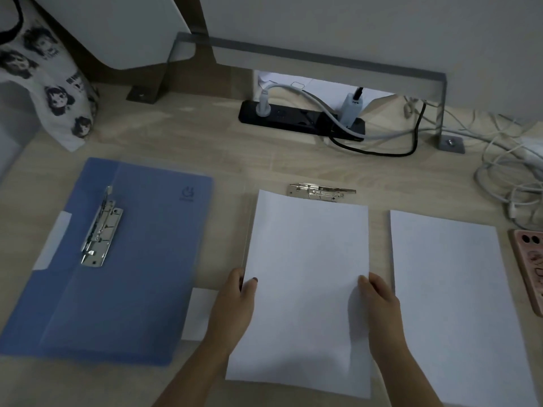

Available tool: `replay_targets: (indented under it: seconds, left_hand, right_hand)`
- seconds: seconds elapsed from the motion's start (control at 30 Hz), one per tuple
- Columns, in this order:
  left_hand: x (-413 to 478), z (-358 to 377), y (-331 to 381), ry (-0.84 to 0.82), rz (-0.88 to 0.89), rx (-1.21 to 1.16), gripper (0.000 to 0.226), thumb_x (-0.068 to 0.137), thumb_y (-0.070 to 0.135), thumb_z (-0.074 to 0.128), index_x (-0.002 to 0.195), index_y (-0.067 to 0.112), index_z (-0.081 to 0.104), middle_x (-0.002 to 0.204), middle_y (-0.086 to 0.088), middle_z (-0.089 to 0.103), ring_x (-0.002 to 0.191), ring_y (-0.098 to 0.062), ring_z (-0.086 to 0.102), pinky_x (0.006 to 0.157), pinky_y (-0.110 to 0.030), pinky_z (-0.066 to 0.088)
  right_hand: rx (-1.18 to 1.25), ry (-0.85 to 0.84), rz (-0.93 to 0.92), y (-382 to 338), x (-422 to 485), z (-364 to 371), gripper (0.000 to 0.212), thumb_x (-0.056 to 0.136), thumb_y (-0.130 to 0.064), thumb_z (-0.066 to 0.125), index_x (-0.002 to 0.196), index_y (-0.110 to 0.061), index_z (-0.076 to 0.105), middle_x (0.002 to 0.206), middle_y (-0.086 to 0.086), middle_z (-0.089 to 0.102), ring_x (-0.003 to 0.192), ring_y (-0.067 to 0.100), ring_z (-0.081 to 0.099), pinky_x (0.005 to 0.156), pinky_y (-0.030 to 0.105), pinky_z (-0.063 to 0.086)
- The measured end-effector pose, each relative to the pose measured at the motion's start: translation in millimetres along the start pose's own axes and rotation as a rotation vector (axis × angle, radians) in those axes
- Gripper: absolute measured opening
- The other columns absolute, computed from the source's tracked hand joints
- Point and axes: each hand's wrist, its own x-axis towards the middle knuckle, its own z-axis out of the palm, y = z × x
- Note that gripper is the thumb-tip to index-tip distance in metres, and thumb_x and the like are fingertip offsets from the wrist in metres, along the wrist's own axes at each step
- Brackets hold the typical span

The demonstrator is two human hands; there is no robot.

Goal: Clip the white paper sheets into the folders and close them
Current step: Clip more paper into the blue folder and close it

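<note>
Centre frame, I see both hands on the sheets [305, 274]: left hand [235, 306] pinches the left edge, thumb on top, and right hand [379, 306] grips the right edge. Sheets' top edge sits right at a metal clip [320, 192]; can't tell if it's under it. Left of frame, a blue folder [141, 274] lies open on the bench [205, 148], its clamp [101, 230] bare. Right of frame, a second paper stack [452, 304] lies flat, with a phone [531, 268] just beside it. Power strip [293, 116] is at upper centre.

Bare forearms [202, 365]; the left hand [236, 298] wears dark polish on its thumbnail [254, 279].
</note>
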Motion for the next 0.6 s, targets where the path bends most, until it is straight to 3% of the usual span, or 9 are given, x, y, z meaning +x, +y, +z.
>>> replay_targets:
  seconds: [0.13,0.2,0.33,0.43,0.6]
  left_hand:
    - [2.2,-0.8,2.0,0.038,0.032,0.027,0.019,0.095,0.025,0.044,0.077,0.019,0.04,0.062,0.004,0.038,0.055,-0.009,0.037,0.052,-0.024,0.03]
    - [3.8,-0.7,2.4,0.048,0.033,0.026,0.025,0.094,0.025,0.045,0.071,0.023,0.036,0.061,0.005,0.037,0.054,-0.009,0.037,0.051,-0.024,0.029]
    - [7.1,1.0,4.9,0.083,0.019,0.011,0.022,0.094,0.026,0.045,0.074,0.021,0.038,0.061,0.006,0.038,0.054,-0.009,0.038,0.052,-0.024,0.028]
    - [9.8,2.8,8.4,0.126,0.007,0.051,0.017,0.094,0.029,0.044,0.081,0.017,0.046,0.063,0.005,0.044,0.056,-0.009,0.043,0.051,-0.024,0.031]
    - [13.0,5.2,11.8,0.288,0.029,0.169,0.017,0.092,0.031,0.047,0.089,0.014,0.052,0.083,0.0,0.055,0.068,-0.013,0.052,0.052,-0.02,0.034]
  right_hand:
    - [0.04,0.024,0.018,-3.2,-1.2,2.4,0.021,0.093,-0.019,0.047,0.078,-0.008,0.054,0.073,0.003,0.046,0.07,0.017,0.042,0.06,0.028,0.032]
    - [0.044,0.041,0.026,-6.8,0.5,5.1,0.019,0.094,-0.019,0.047,0.084,-0.006,0.057,0.074,0.003,0.048,0.069,0.015,0.042,0.06,0.027,0.033]
    - [0.034,0.061,0.025,-14.5,4.6,9.2,0.015,0.094,-0.019,0.046,0.09,-0.01,0.058,0.078,0.001,0.05,0.071,0.014,0.043,0.062,0.027,0.035]
    - [0.011,0.063,-0.006,-16.8,7.6,11.2,0.013,0.095,-0.02,0.046,0.092,-0.014,0.057,0.079,-0.001,0.051,0.078,0.017,0.045,0.073,0.031,0.037]
    - [-0.151,0.076,-0.143,-17.3,14.3,15.2,0.012,0.096,-0.02,0.042,0.095,-0.017,0.054,0.076,-0.003,0.052,0.069,0.008,0.046,0.074,0.03,0.037]
